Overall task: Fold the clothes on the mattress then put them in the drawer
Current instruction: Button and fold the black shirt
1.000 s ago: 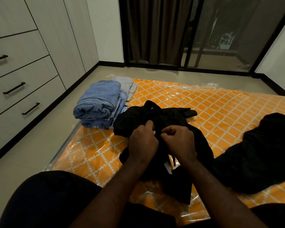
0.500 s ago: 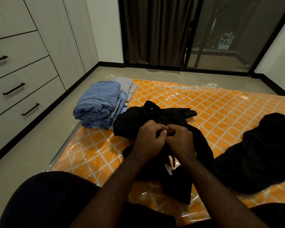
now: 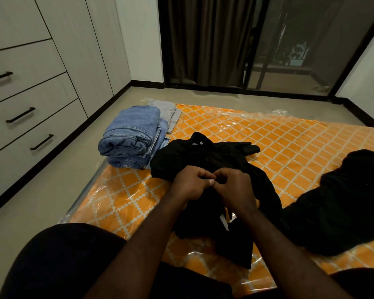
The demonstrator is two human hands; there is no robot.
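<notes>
While both hands work at one garment, the stock stands as follows.

Mattress [image 3: 289, 134]: orange lattice print under clear plastic, on the floor, carrying all the clothes.

Drawers [image 3: 30, 117]: three fronts with dark bar handles, all closed, across a strip of floor to the left.

Black garment [image 3: 343, 201]: unfolded heap at the right edge, well apart from the hands.

Black shirt [image 3: 203, 156]: the item in hand, directly under and ahead of the hands. Its long axis runs away from the person, collar at the far end, hem toward the knees. It is rumpled and not yet squared for folding.

Jeans [image 3: 132, 134]: folded blue stack, touching the shirt's left shoulder.

Grey garment [image 3: 166, 108]: folded, just behind the jeans.

Left hand [image 3: 191, 184] and right hand [image 3: 235, 186]: together, fingertips meeting and pinching the shirt's front at mid-chest, probably at a button. Both sit equally near; the left is the nearer to the drawers.
</notes>
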